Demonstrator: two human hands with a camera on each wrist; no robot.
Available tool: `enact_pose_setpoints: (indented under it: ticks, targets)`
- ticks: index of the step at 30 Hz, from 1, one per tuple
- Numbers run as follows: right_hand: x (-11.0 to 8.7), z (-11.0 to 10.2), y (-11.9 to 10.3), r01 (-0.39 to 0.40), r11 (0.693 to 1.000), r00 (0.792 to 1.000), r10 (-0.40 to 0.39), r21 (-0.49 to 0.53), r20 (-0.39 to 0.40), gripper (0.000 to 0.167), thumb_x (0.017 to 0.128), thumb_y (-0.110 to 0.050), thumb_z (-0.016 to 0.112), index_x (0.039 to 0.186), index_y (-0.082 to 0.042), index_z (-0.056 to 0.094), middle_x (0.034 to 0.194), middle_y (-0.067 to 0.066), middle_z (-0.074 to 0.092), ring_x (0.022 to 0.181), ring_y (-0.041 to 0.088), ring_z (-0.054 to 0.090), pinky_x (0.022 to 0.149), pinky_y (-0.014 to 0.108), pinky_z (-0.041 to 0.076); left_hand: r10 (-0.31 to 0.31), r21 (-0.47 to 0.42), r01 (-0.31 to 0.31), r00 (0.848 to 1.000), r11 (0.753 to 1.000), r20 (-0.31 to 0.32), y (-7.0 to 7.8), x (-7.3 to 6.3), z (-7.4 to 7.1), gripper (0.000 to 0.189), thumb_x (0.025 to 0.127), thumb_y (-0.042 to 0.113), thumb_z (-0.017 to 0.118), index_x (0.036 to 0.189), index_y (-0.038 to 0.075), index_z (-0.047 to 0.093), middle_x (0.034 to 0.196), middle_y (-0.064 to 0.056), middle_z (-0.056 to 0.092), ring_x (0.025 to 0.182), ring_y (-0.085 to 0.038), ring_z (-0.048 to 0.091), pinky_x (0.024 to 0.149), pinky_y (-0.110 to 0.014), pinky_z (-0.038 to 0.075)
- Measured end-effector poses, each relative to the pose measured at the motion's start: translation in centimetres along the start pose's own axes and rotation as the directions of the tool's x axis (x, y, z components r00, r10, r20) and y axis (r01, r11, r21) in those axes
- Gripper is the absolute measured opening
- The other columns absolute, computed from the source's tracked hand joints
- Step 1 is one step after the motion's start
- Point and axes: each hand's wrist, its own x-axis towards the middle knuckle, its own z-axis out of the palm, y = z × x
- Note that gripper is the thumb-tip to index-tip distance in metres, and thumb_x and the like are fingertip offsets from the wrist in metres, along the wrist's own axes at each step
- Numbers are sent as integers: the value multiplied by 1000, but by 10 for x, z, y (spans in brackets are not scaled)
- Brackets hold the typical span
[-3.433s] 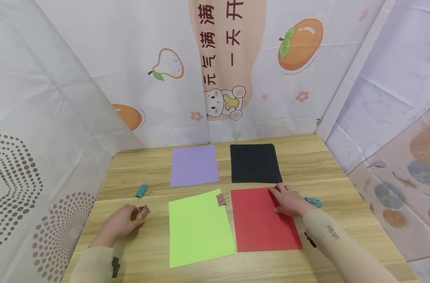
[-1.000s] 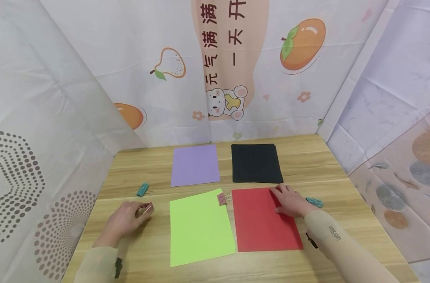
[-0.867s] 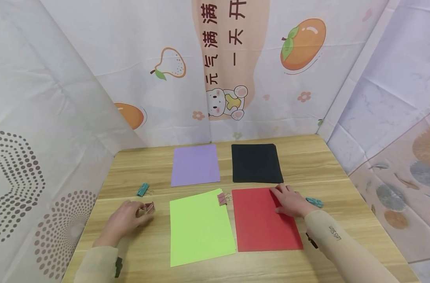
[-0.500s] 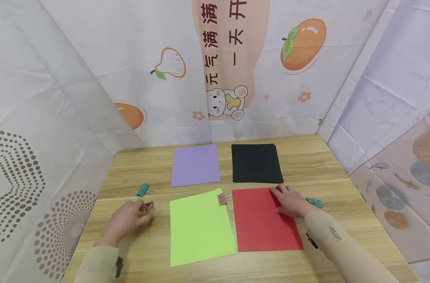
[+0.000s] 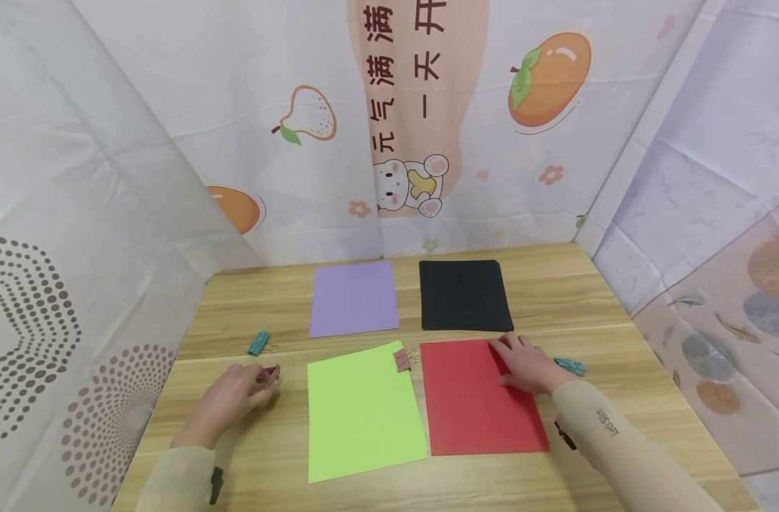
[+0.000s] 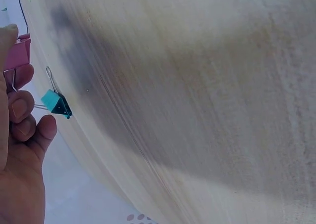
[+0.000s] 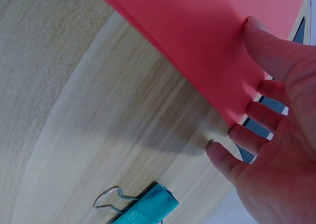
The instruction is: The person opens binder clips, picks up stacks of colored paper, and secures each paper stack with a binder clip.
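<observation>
A pink binder clip (image 5: 269,375), its wire handles toward the fingers, is gripped by my left hand (image 5: 228,402) left of the lime green paper (image 5: 366,416). In the left wrist view the same hand (image 6: 22,150) sits at the left edge, the pink binder clip (image 6: 18,54) in its fingers. My right hand (image 5: 526,364) rests at the upper right corner of the red paper (image 5: 469,405). The right wrist view has its thumb on the red paper (image 7: 197,41) and its fingers relaxed along the edge. Another pink binder clip (image 5: 402,360) grips the green paper's upper right corner.
Purple paper (image 5: 355,299) and black paper (image 5: 466,295) lie at the back of the wooden table (image 5: 267,462). One teal binder clip (image 5: 258,343) lies at left, another teal binder clip (image 5: 570,366) beside my right wrist. Printed curtains (image 5: 325,192) enclose the table.
My left hand has shifted slightly right and its fingers have shifted on the pink binder clip, which now shows at a different angle. The right hand stays on the red paper.
</observation>
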Motion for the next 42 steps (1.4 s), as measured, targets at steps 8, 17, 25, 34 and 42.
enact_pose_setpoints:
  ticks: [8, 17, 25, 34, 42]
  targets:
    - [-1, -1, 0, 7, 1000, 1000, -7, 0, 0, 85, 77, -24, 90, 147, -1, 46, 137, 23, 46, 124, 43, 45, 98, 64, 48, 51, 10, -51, 998, 999, -33, -1, 3, 4, 24, 98, 37, 70, 96, 13, 67, 87, 2, 61, 83, -16, 51, 73, -40, 48]
    - [-1, -3, 0, 20, 1000, 1000, -20, 9, 3, 84, 79, -24, 89, 147, 0, 46, 137, 22, 46, 126, 43, 43, 99, 63, 47, 136, 49, -131, 984, 990, -118, 2, 4, 6, 21, 99, 29, 69, 108, 10, 67, 91, 3, 63, 87, -17, 53, 77, -42, 50]
    - [-1, -4, 0, 38, 999, 999, -38, 5, -10, 83, 79, -24, 89, 146, 0, 47, 134, 22, 47, 122, 42, 45, 97, 62, 49, 178, 72, -169, 972, 983, -152, 6, 5, 8, 19, 99, 23, 69, 112, 9, 69, 99, 1, 70, 86, -15, 51, 79, -41, 49]
    - [-1, -4, -1, 24, 1000, 1000, -24, 17, -2, 85, 78, -23, 90, 147, 0, 46, 136, 22, 47, 124, 43, 44, 98, 63, 48, 260, 89, -247, 943, 965, -209, 10, 7, 10, 15, 98, 18, 69, 111, 10, 70, 112, -3, 74, 83, -13, 48, 81, -39, 46]
    - [-1, -2, 1, 29, 999, 999, -28, 30, -17, 83, 79, -26, 89, 146, 0, 48, 136, 23, 47, 123, 43, 44, 96, 62, 50, 276, 87, -263, 940, 961, -202, 18, 9, 9, 19, 99, 18, 69, 114, 6, 69, 113, -5, 74, 88, -17, 53, 86, -42, 47]
